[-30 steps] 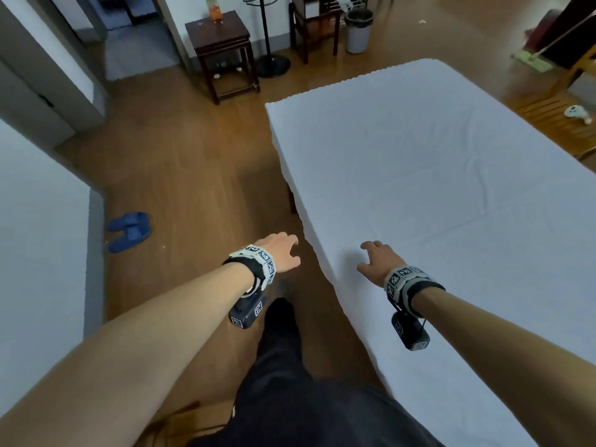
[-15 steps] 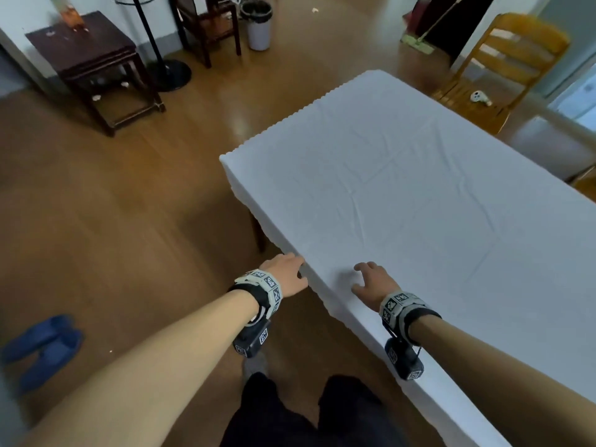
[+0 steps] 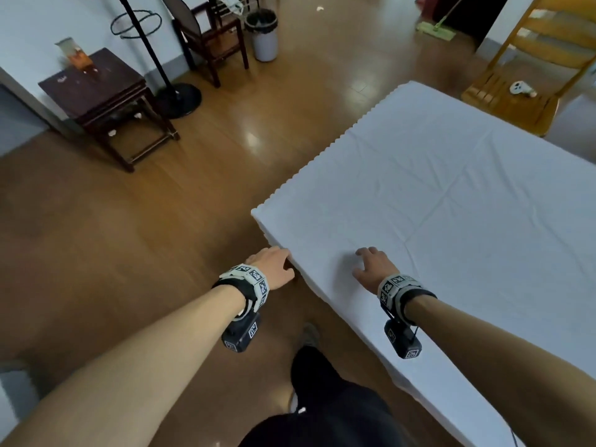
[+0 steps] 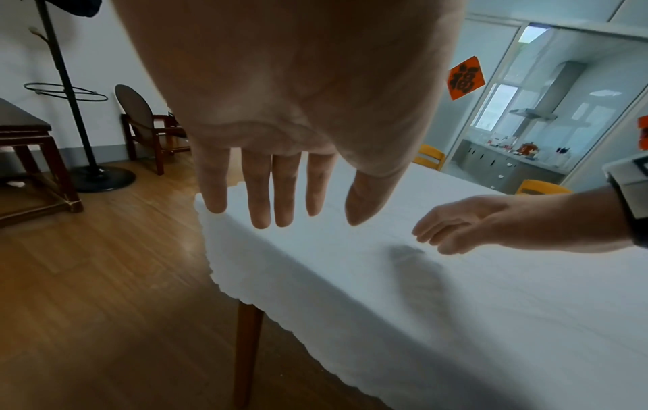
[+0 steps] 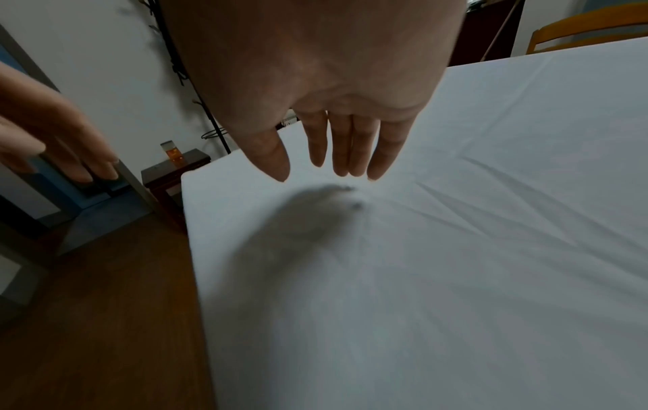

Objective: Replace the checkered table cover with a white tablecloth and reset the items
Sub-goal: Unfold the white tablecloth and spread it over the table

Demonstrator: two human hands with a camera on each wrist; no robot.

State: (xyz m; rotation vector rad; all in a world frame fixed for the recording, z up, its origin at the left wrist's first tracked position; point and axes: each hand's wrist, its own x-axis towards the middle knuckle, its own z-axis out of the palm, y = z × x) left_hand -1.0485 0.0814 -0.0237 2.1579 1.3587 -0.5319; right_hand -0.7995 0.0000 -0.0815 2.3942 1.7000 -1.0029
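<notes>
Over the last second the person had stepped along the table's near side toward its corner, both arms carried along with them. The left hand (image 3: 272, 266), off to the side of the cloth a second earlier, had come against the table's edge, while the right hand (image 3: 374, 266) still hovered low over the top. The white tablecloth (image 3: 451, 201) lay spread across the whole table, its scalloped hem hanging just below the left hand's fingers (image 4: 259, 199). Those fingers were straight and close together, holding nothing. The right hand's fingers (image 5: 342, 144) were straight too, slightly spread and empty, their shadow on the cloth directly beneath the tips; I couldn't tell whether they touched it. Faint creases ran away ahead of them. No checkered cover showed anywhere. I judged the swap done and the smoothing nearly finished; resetting the items remained, since none stood on the cloth.
</notes>
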